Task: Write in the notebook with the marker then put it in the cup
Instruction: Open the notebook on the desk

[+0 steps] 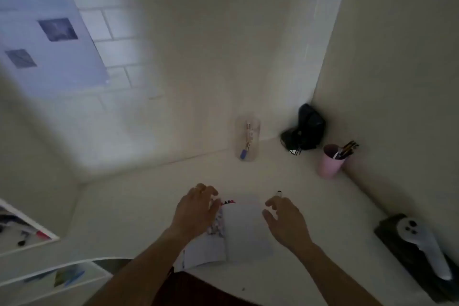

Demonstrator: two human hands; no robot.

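Observation:
An open notebook (244,228) with white pages lies on the white desk in front of me. My left hand (196,208) rests on its left page, covering a patterned part, fingers spread. My right hand (285,221) hovers at the notebook's right edge with fingers apart and nothing in them. Just past its fingertips a marker (279,193) lies on the desk; only its dark end shows. The pink cup (330,163) stands in the far right corner against the wall with several pens in it.
A clear container (248,138) with a blue-tipped pen stands at the back wall. A black bundle (304,130) fills the corner. A white handheld controller (427,251) lies on a dark block at right. White shelves (49,278) sit lower left.

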